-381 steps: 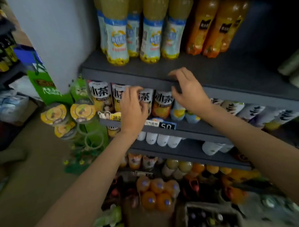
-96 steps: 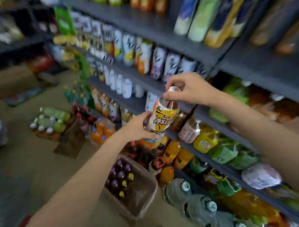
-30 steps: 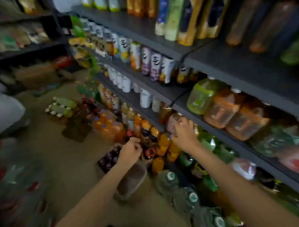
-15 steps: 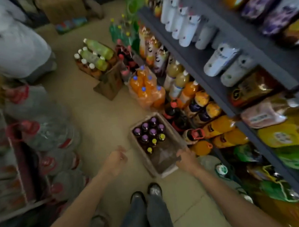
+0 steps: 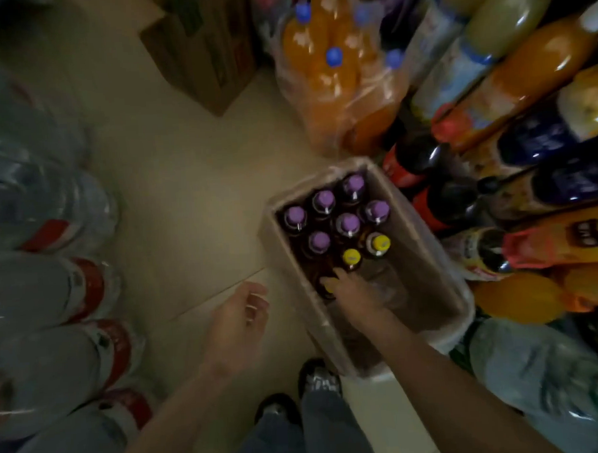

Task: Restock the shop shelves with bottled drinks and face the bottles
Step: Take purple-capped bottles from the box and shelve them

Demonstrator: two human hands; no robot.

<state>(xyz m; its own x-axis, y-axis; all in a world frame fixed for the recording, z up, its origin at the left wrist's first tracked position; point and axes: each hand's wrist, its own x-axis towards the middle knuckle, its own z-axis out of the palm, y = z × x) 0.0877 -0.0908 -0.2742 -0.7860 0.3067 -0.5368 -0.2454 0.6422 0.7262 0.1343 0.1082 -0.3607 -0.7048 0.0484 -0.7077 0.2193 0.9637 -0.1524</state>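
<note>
An open cardboard box (image 5: 429, 251) stands on the floor in front of me. Inside stand several purple-capped bottles (image 5: 348, 222) and yellow-capped bottles (image 5: 352, 257). My right hand (image 5: 359, 295) reaches down into the box, its fingers on the top of a yellow-capped bottle (image 5: 328, 288) by the left wall. The blur hides whether the fingers curl round it. My left hand (image 5: 238, 319) hovers over the floor just left of the box, fingers loosely curled, holding nothing. The near half of the box holds only crumpled plastic wrap.
A shrink-wrapped pack of orange drinks (image 5: 335, 81) and a brown carton (image 5: 211, 48) stand beyond the box. Large bottles (image 5: 529, 189) crowd the bottom shelf on the right. Big water jugs (image 5: 47, 295) line the left. My shoes (image 5: 318, 379) touch the box's near end.
I have bent down over the box. My right hand moved from the box's near edge into it, onto a yellow-capped bottle. My left hand stayed beside the box.
</note>
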